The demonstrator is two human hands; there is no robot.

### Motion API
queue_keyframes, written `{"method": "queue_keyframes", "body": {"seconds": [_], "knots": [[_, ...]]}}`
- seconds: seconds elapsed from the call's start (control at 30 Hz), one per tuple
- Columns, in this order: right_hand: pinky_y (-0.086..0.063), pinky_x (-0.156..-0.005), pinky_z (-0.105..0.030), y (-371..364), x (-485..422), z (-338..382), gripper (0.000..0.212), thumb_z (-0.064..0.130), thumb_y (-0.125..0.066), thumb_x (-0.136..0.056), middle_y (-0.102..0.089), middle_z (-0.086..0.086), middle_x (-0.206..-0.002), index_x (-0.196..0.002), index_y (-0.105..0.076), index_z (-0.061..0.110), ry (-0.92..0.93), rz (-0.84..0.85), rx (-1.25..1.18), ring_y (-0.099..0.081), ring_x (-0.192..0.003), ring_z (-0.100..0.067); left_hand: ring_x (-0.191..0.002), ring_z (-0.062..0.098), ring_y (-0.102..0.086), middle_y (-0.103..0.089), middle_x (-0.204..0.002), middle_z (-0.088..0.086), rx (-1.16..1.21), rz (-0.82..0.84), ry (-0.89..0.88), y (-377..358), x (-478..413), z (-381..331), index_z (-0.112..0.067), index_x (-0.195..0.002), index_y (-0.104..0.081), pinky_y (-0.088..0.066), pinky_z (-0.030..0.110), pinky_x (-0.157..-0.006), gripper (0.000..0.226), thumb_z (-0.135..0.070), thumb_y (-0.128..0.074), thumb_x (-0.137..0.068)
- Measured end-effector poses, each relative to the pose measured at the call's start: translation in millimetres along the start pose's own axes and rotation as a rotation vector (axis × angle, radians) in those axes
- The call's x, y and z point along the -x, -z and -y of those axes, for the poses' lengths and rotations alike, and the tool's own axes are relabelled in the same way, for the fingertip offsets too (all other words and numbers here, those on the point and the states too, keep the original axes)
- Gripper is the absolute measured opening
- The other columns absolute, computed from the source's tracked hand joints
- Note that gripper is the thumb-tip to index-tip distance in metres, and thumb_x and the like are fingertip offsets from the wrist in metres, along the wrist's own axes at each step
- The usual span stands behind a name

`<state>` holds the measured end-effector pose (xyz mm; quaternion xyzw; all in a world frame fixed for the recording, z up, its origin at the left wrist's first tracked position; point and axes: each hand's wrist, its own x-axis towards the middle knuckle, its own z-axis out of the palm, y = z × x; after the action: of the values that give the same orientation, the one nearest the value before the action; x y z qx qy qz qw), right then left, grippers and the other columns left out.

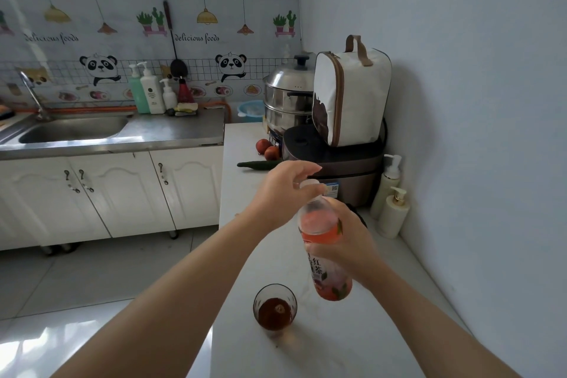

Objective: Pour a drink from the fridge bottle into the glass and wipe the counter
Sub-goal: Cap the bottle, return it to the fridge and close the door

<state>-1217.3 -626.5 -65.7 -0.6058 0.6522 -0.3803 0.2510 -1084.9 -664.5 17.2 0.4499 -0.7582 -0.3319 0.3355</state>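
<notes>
A white counter fills the lower centre and right of the frame. At centre, a slightly tilted bottle of red tea is gripped round its middle by the right hand. The left hand curls its fingertips round the white cap. Bottom centre, just left of the bottle, a glass of brown drink stands on the counter.

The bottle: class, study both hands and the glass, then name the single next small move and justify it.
Probably twist the cap tight. The left hand pinches the white cap on the bottle, the right hand grips the bottle roughly upright, and the glass beside it already holds dark drink, so pouring looks done.
</notes>
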Motion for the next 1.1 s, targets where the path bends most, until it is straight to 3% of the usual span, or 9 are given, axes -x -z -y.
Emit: {"method": "queue_keyframes", "body": {"seconds": [0.1, 0.3, 0.43, 0.57, 0.7, 0.8, 0.9, 1.0, 1.1], "knots": [[-0.038, -0.079, -0.015, -2, -2, -2, 0.078, 0.024, -0.081, -0.063, -0.054, 0.01, -0.115, -0.13, -0.04, 0.03, -0.001, -0.003, 0.024, -0.051, -0.102, -0.009, -0.103, 0.013, -0.056, -0.06, -0.121, 0.0, -0.037, -0.013, -0.012, 1, 1, 5, -0.02, -0.12, -0.06, -0.048, 0.024, -0.088, 0.031, -0.018, -0.062, -0.089], [-0.047, -0.09, -0.032, -2, 1, -7, 0.082, 0.025, -0.081, -0.06, -0.05, 0.008, -0.12, -0.129, -0.037, 0.037, -0.033, 0.001, 0.005, -0.049, -0.107, -0.013, -0.123, 0.011, -0.051, -0.058, -0.13, -0.003, -0.008, 0.133, -0.034, 6, 1, 4, -0.021, -0.125, -0.057, -0.039, 0.015, -0.092, 0.041, 0.0, -0.054, -0.091], [-0.049, -0.095, -0.042, -5, 1, -7, 0.083, 0.032, -0.08, -0.057, -0.051, 0.008, -0.119, -0.127, -0.037, 0.037, -0.041, 0.017, 0.0, -0.051, -0.108, -0.015, -0.128, 0.015, -0.044, -0.047, -0.139, -0.001, -0.094, 0.09, -0.001, 1, 2, -3, -0.026, -0.133, -0.048, -0.038, 0.024, -0.096, 0.049, -0.03, -0.063, -0.087], [-0.047, -0.096, -0.035, -4, 0, -4, 0.081, 0.026, -0.081, -0.061, -0.052, 0.008, -0.119, -0.13, -0.038, 0.032, -0.005, 0.006, 0.013, -0.051, -0.108, -0.013, -0.113, 0.015, -0.051, -0.055, -0.128, 0.001, -0.292, -0.016, 0.021, -4, 3, -2, -0.021, -0.125, -0.055, -0.042, 0.024, -0.086, 0.045, -0.044, -0.058, -0.087], [-0.044, -0.09, -0.028, -1, 2, -4, 0.079, 0.022, -0.081, -0.062, -0.051, 0.01, -0.116, -0.128, -0.038, 0.034, -0.003, 0.008, 0.009, -0.05, -0.106, -0.011, -0.119, 0.017, -0.051, -0.056, -0.133, -0.001, -0.215, 0.061, 0.009, -2, 3, -1, -0.023, -0.127, -0.057, -0.039, 0.021, -0.088, 0.033, -0.022, -0.053, -0.094], [-0.047, -0.095, -0.035, -1, 4, -7, 0.079, 0.022, -0.081, -0.061, -0.05, 0.009, -0.116, -0.126, -0.038, 0.036, -0.037, 0.015, 0.002, -0.05, -0.106, -0.013, -0.122, 0.016, -0.05, -0.052, -0.139, -0.002, -0.174, 0.165, -0.015, 3, 4, -3, -0.025, -0.131, -0.052, -0.037, 0.02, -0.091, 0.04, -0.011, -0.052, -0.094], [-0.048, -0.095, -0.039, -2, 4, -8, 0.081, 0.026, -0.081, -0.059, -0.051, 0.008, -0.117, -0.127, -0.038, 0.037, -0.047, 0.01, -0.002, -0.05, -0.107, -0.013, -0.112, 0.011, -0.05, -0.044, -0.143, -0.002, -0.164, 0.129, -0.016, 2, 6, -5, -0.027, -0.137, -0.043, -0.04, 0.022, -0.091, 0.05, -0.026, -0.06, -0.09], [-0.047, -0.092, -0.032, -2, 3, -5, 0.08, 0.025, -0.081, -0.061, -0.052, 0.009, -0.117, -0.128, -0.04, 0.035, -0.017, 0.006, 0.001, -0.051, -0.105, -0.011, -0.113, 0.014, -0.051, -0.052, -0.133, 0.001, -0.205, 0.01, 0.019, -1, 7, -3, -0.022, -0.131, -0.051, -0.043, 0.026, -0.091, 0.047, -0.04, -0.057, -0.088], [-0.044, -0.084, -0.024, 0, 2, -2, 0.078, 0.022, -0.08, -0.063, -0.053, 0.01, -0.114, -0.128, -0.04, 0.032, 0.003, 0.004, 0.008, -0.051, -0.103, -0.009, -0.109, 0.016, -0.055, -0.061, -0.124, 0.002, -0.212, -0.021, 0.006, -3, 7, -1, -0.018, -0.124, -0.059, -0.044, 0.025, -0.087, 0.034, -0.031, -0.055, -0.092]]}}
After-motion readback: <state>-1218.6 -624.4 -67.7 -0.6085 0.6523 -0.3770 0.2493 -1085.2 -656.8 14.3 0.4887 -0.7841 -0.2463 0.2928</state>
